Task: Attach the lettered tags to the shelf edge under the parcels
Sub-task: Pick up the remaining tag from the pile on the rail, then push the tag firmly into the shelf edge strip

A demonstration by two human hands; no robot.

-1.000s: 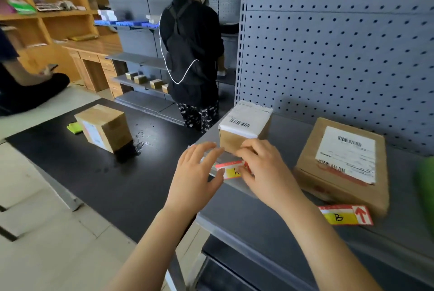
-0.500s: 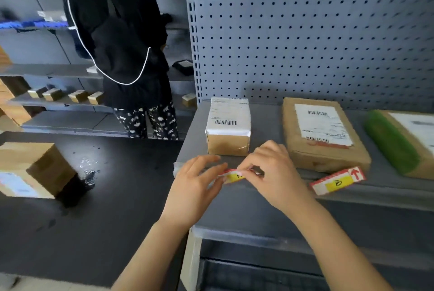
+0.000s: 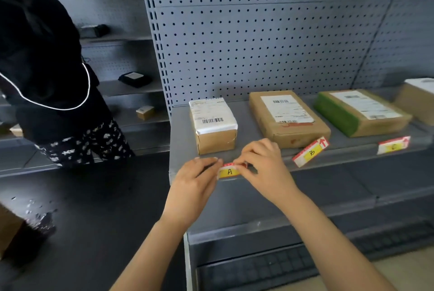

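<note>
The yellow and red tag marked A [image 3: 229,171] lies against the grey shelf edge [image 3: 333,161], below the small white-topped parcel [image 3: 213,124]. My left hand [image 3: 195,185] pinches its left end and my right hand [image 3: 263,168] pinches its right end. Tag B [image 3: 310,152] sits tilted on the shelf edge in front of the flat brown parcel [image 3: 287,118]. A third tag [image 3: 394,145], its letter blurred, sits on the edge below the parcel with green tape [image 3: 359,112].
A person in black [image 3: 47,84] stands close at the left, facing other grey shelves. A black table [image 3: 94,220] fills the lower left with a brown box [image 3: 9,227] at its edge. Another parcel [image 3: 418,98] lies at the far right. Pegboard backs the shelf.
My head has turned right, so more of the shelf and the third tag show. Both hands have kept hold of tag A, now flatter against the shelf edge with its letter readable.
</note>
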